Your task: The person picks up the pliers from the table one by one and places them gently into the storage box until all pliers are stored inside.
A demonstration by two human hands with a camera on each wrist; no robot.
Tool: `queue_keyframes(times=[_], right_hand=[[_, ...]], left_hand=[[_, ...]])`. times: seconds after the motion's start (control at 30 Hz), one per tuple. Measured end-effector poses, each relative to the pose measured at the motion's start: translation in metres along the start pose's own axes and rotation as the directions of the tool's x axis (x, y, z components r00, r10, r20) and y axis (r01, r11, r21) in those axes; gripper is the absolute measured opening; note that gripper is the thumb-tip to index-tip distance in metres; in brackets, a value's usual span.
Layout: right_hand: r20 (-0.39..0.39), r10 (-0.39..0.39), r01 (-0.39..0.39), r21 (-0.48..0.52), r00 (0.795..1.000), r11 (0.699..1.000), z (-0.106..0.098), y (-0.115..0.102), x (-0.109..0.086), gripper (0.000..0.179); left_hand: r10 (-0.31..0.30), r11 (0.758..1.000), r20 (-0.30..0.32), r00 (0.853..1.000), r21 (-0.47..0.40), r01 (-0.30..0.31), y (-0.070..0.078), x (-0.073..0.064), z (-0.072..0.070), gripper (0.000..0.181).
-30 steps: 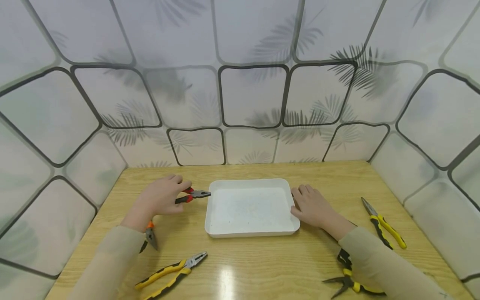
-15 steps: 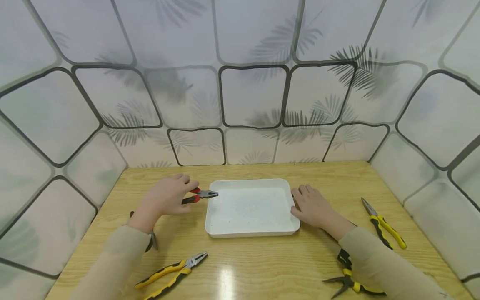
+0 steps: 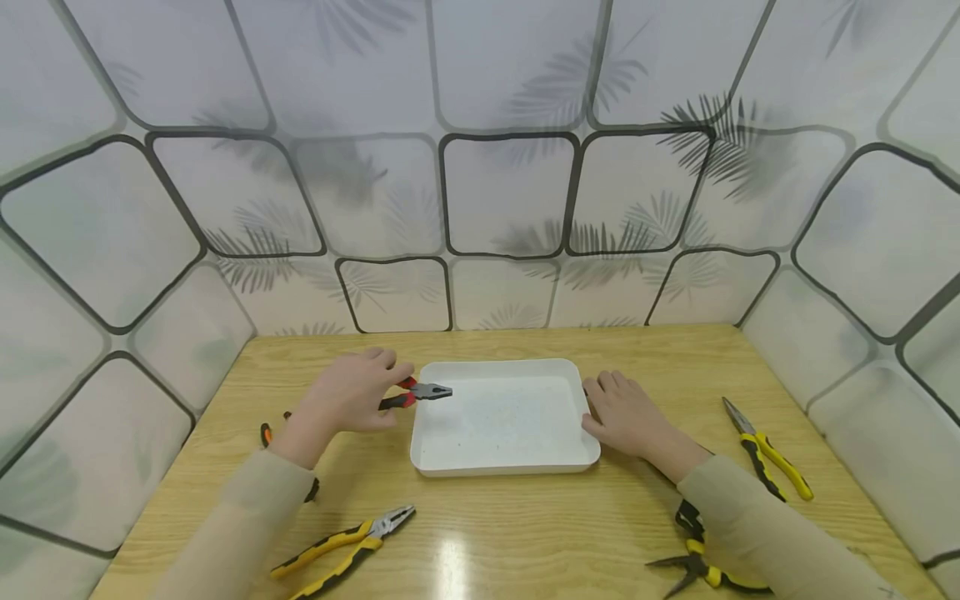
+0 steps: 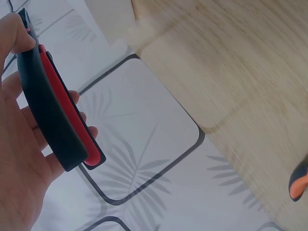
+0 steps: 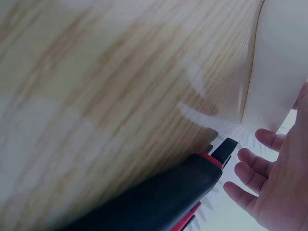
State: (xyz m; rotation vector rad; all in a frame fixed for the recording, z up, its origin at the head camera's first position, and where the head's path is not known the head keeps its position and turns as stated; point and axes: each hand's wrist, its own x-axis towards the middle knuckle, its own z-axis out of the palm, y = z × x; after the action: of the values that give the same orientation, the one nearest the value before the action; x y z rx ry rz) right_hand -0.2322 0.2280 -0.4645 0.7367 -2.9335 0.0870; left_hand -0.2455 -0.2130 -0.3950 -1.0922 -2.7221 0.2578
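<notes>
My left hand [image 3: 348, 392] grips combination pliers [image 3: 433, 392] with black and red handles. The handles [image 4: 57, 106] lie between thumb and fingers in the left wrist view. The pliers' grey nose reaches over the left rim of a shallow white tray [image 3: 502, 469]. On the tray's far side from it, my right hand [image 3: 622, 417] rests at the right rim, thumb at the edge. In the right wrist view its relaxed fingers [image 5: 250, 166] are beside the tray wall [image 5: 279, 62]. Black-and-red handled pliers [image 5: 159, 197] lie on the table close to that hand.
Yellow-and-black pliers [image 3: 352, 546] lie at the front left. Orange-and-black handles [image 3: 267, 435] show partly behind my left forearm. Long-nose pliers [image 3: 765, 450] lie at the right, and yellow-handled pliers [image 3: 693, 567] are partly under my right sleeve. A patterned wall [image 3: 502, 292] bounds the wooden table.
My left hand has moved right with the combination pliers, whose nose has passed from beside the tray's left rim to over its inside. My right hand and the tray have stayed put.
</notes>
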Motion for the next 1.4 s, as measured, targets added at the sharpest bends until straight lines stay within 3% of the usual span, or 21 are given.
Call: queue_keyframes(times=[0.4,0.63,1.0,1.4], right_hand=[[0.010,0.006,-0.006,0.009,1.000,1.000,0.001,0.001,0.000,0.035],[0.004,0.001,-0.001,0.003,1.000,1.000,0.002,0.001,0.000,0.036],[0.005,0.000,0.000,0.009,1.000,1.000,0.004,0.003,0.000,0.037],[-0.013,-0.010,0.010,0.009,1.000,1.000,0.005,0.003,0.000,0.038]], left_hand=[[0.053,0.998,-0.048,0.997,0.029,-0.052,0.012,0.013,0.001,0.048],[0.054,0.999,-0.030,0.998,0.008,-0.054,0.021,0.021,-0.001,0.046],[0.102,0.995,-0.104,0.989,-0.004,-0.103,0.036,0.034,0.002,0.042],[0.120,0.992,-0.096,0.988,-0.014,-0.122,0.048,0.043,0.012,0.043]])
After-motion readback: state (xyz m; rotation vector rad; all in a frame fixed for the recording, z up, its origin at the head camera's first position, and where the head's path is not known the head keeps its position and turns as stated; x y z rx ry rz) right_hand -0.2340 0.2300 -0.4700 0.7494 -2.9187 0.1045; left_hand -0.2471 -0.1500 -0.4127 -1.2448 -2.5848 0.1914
